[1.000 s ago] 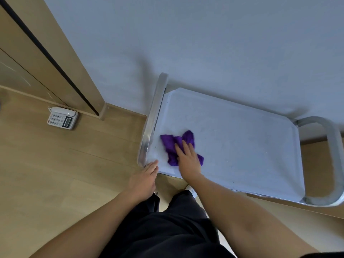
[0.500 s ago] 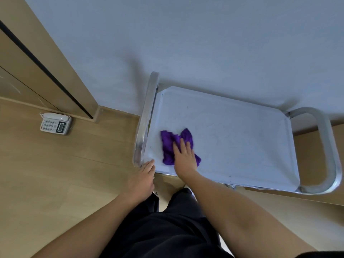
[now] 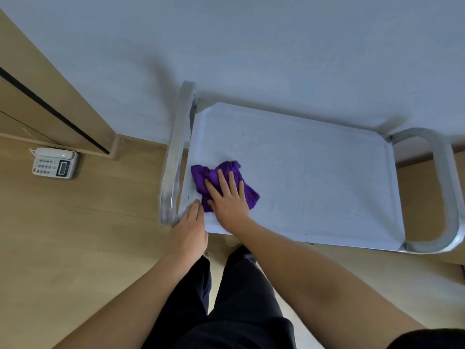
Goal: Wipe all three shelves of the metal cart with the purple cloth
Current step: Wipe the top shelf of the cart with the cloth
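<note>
At shelf edge (image 3: 194, 147), purple cloth (image 3: 201, 176)

A white desk telephone (image 3: 54, 162) lies on the wooden floor (image 3: 75, 235) just beside a tan wooden panel (image 3: 57, 96).

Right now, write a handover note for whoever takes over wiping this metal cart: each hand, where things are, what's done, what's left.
Right hand: flat, fingers straight, pressing the crumpled purple cloth onto the silver metal cart's flat top shelf. No grip closed on it.
Left hand: open, resting at that shelf's near-left corner, beside the left silver tube handle.
Done: wiping is under way on the near-left part of the top shelf; how much is already wiped cannot be told.
Left: the rest of the top shelf, then the two lower shelves, hidden from this view.
</note>
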Motion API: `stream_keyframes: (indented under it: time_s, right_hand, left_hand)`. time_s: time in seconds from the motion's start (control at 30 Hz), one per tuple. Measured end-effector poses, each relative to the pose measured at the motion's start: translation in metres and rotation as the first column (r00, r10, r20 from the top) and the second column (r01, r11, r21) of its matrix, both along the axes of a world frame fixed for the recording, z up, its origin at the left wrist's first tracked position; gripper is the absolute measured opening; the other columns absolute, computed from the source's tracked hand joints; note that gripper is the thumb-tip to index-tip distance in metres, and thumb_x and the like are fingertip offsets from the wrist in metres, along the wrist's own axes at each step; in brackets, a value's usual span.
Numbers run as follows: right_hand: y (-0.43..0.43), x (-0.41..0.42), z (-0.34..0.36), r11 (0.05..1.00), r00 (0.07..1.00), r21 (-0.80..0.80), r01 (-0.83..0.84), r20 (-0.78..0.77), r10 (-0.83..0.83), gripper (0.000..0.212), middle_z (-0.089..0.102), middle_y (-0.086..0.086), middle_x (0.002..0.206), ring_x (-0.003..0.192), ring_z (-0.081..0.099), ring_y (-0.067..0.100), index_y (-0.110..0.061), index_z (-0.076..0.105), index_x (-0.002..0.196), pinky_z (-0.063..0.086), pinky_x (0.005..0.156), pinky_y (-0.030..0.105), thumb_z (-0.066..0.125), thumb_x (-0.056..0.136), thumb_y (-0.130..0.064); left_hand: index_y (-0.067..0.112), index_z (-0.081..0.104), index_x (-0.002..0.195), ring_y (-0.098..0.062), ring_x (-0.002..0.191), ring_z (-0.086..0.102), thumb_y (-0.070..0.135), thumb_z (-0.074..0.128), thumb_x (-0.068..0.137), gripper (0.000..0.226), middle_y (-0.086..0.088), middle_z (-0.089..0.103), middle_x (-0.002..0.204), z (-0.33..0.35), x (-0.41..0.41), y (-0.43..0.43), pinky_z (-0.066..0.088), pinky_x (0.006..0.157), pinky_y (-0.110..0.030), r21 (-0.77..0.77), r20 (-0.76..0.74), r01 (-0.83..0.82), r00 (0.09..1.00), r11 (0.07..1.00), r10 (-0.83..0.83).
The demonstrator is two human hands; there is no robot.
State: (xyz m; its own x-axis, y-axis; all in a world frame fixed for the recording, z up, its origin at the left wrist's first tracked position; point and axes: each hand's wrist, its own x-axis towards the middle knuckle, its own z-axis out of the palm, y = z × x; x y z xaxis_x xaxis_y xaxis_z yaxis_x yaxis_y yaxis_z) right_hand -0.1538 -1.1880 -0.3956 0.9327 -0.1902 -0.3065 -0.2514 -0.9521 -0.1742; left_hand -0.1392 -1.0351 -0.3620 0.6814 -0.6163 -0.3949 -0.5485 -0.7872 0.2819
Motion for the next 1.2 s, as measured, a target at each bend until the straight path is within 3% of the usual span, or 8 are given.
stream_keyframes:
  time_s: [0.17,0.3,0.47,0.6,0.7,0.87,1.07,1.2]
  right_hand:
    - [-0.048,0.071,-0.006,0.995,0.994,-0.009,0.100,0.035,-0.100,0.053,0.000,0.008,0.164,0.149,-0.004,0.038,-0.031,0.013,0.154,0.003,0.120,0.056,0.027,0.104,-0.041]
    - [-0.066,0.100,-0.004,0.983,0.983,-0.024,0.182,0.012,-0.182,0.052,0.002,0.007,0.164,0.149,-0.003,0.039,-0.031,0.012,0.154,0.005,0.120,0.057,0.028,0.105,-0.038]
    - [-0.033,0.063,0.005,0.998,0.996,0.013,0.058,0.071,-0.058,0.060,0.005,0.006,0.164,0.149,-0.001,0.038,-0.028,0.018,0.153,0.005,0.121,0.054,0.045,0.099,-0.023]
    - [-0.032,0.026,0.005,0.999,0.996,0.021,-0.036,0.087,0.034,0.065,0.007,0.008,0.163,0.150,0.001,0.035,-0.022,0.017,0.154,0.009,0.122,0.051,0.050,0.098,-0.020]
    - [-0.048,0.031,0.004,0.997,0.993,0.051,-0.065,0.098,0.060,0.065,0.010,0.008,0.163,0.150,0.003,0.033,-0.020,0.019,0.153,0.012,0.123,0.047,0.051,0.097,-0.015]
    - [-0.068,0.087,0.004,0.999,0.997,0.038,-0.037,0.075,0.034,0.066,0.002,0.009,0.164,0.150,-0.003,0.034,-0.022,0.017,0.154,0.007,0.123,0.049,0.049,0.097,-0.017]
    - [-0.091,0.163,0.015,0.993,0.994,0.041,0.108,0.018,-0.109,0.064,0.004,0.009,0.163,0.148,-0.001,0.042,-0.030,0.018,0.153,0.008,0.120,0.058,0.047,0.097,-0.020]
    - [-0.076,0.145,0.014,0.999,0.997,0.033,0.035,0.071,-0.037,0.053,0.011,0.004,0.163,0.148,0.004,0.041,-0.035,0.026,0.150,0.010,0.118,0.061,0.040,0.099,-0.034]
  left_hand:
    - [0.008,0.022,0.149,-0.019,0.147,0.016,0.026,0.043,0.097,0.059,-0.007,0.007,0.162,0.000,-0.006,0.000,0.039,0.110,-0.036,0.040,0.021,0.026,0.999,0.999,-0.027]
    - [0.008,0.025,0.148,-0.020,0.146,0.020,0.026,0.041,0.097,0.056,-0.008,0.010,0.161,0.004,-0.007,-0.008,0.044,0.105,-0.032,0.050,0.024,0.002,1.000,0.999,-0.003]
    - [0.006,0.019,0.150,-0.025,0.148,0.013,0.026,0.041,0.098,0.060,-0.010,0.003,0.162,0.012,0.004,-0.032,0.045,0.102,-0.033,0.079,0.030,0.038,0.999,0.996,-0.040]
    - [0.006,0.027,0.147,-0.023,0.146,0.019,0.027,0.047,0.095,0.059,-0.013,0.021,0.156,0.015,0.017,-0.056,0.043,0.101,-0.028,0.088,0.048,0.010,0.999,0.996,-0.014]
    - [0.006,0.029,0.147,-0.023,0.144,0.024,0.027,0.050,0.094,0.061,-0.014,0.021,0.155,0.013,0.019,-0.063,0.046,0.098,-0.029,0.087,0.032,-0.032,0.999,0.996,0.030]
    - [0.005,0.008,0.152,-0.027,0.150,-0.001,0.023,0.040,0.098,0.065,-0.012,-0.008,0.162,0.002,0.012,-0.054,0.037,0.110,-0.032,0.097,-0.012,0.035,0.999,0.995,-0.034]
    - [0.006,0.011,0.152,-0.027,0.150,0.000,0.024,0.040,0.099,0.063,-0.009,-0.006,0.162,0.005,0.016,-0.057,0.044,0.103,-0.033,0.099,-0.032,0.027,0.999,0.995,-0.024]
    - [0.005,0.019,0.149,-0.028,0.149,0.007,0.026,0.040,0.098,0.058,-0.011,0.005,0.161,0.008,0.014,-0.060,0.048,0.096,-0.031,0.106,-0.013,0.005,1.000,0.994,-0.003]
